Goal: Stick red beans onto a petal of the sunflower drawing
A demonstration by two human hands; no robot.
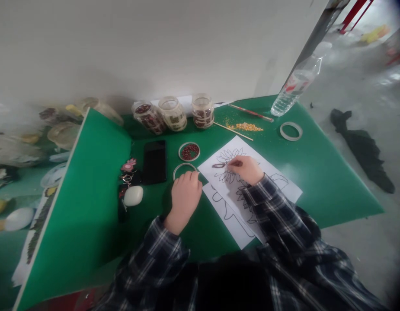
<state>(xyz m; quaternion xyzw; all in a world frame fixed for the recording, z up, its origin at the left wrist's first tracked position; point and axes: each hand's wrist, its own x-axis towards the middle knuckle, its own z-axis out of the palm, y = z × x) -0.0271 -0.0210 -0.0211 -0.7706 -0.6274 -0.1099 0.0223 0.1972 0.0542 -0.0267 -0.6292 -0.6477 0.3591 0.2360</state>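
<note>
My right hand [247, 169] is over a white sheet [234, 149] printed with line-drawn flowers. Its thumb and fingers pinch together at a petal; anything between them is too small to make out. Just left of the fingertips, small dark red grains [218, 165] form a loop on the drawing. My left hand [186, 196] is curled over the near rim of a clear round dish or lid [178, 167], its fingertips hidden. Behind that is a second round dish [189, 152] with dark red beans in it. Another printed sheet [224, 205] lies partly under the first.
Along the wall stand three jars: one [148, 116], another [172, 113] and a third [203, 111]. Yellow kernels [248, 127], a thin stick [234, 131], a pen [251, 112], a ring [291, 131] and a water bottle [297, 82] are rightward. A phone [155, 162] and white case [133, 195] lie left, beside a green divider [79, 207].
</note>
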